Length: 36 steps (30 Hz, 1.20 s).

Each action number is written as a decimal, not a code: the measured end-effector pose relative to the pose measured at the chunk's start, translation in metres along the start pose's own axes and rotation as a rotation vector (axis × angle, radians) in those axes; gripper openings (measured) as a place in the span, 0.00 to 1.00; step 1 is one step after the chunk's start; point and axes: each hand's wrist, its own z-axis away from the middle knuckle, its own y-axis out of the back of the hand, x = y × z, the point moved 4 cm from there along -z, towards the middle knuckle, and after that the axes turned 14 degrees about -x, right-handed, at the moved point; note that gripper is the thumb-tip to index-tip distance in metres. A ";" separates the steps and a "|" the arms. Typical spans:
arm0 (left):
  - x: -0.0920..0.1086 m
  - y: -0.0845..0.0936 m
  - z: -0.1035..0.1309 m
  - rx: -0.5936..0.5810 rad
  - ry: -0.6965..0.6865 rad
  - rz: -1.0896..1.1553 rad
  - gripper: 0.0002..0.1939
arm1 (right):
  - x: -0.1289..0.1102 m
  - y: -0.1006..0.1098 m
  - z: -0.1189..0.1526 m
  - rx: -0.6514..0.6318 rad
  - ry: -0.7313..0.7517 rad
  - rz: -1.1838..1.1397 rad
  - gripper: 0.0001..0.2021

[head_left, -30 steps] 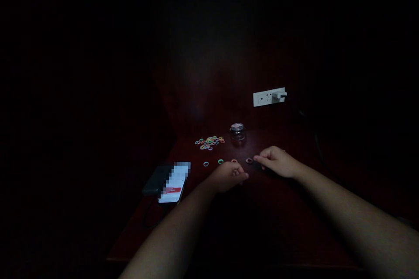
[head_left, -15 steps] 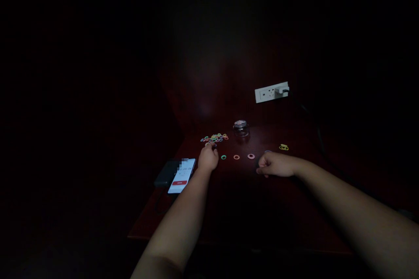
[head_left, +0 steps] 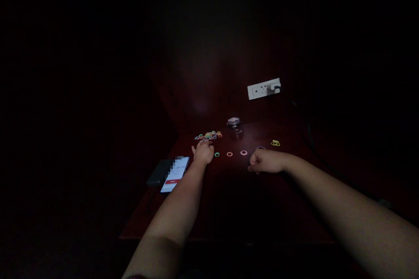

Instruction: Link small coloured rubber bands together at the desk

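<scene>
Bands (head_left: 209, 135) lie heaped just beyond the left hand (head_left: 204, 152).

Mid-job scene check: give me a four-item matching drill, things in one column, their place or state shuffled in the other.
1. ring pile
2. phone
3. yellow rings
4. wall socket

A. beyond the right hand
B. a plug sits in its right end
C. the left hand is at its near edge
D. screen lit, beside a dark flat block

Pairs: 1-C, 2-D, 3-A, 4-B
</scene>
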 end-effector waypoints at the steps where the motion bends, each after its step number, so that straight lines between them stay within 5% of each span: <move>1: 0.000 0.000 0.001 -0.001 -0.003 -0.006 0.19 | 0.001 0.000 -0.001 -0.001 -0.002 0.001 0.18; 7: 0.001 -0.001 0.000 -0.012 0.005 -0.020 0.18 | -0.006 -0.004 -0.001 -0.008 -0.037 0.043 0.17; 16: 0.000 -0.001 -0.003 -0.017 -0.001 0.000 0.21 | -0.049 -0.020 0.004 -0.053 -0.073 0.205 0.15; 26: 0.002 0.002 -0.003 0.014 -0.083 0.042 0.20 | -0.045 -0.017 0.006 -0.067 -0.034 0.140 0.17; 33: 0.008 0.020 0.005 0.182 -0.409 0.399 0.18 | -0.034 -0.017 0.000 -0.057 0.028 0.056 0.18; 36: 0.017 0.029 0.022 0.076 -0.514 0.768 0.20 | -0.027 -0.013 -0.004 0.045 0.049 0.038 0.16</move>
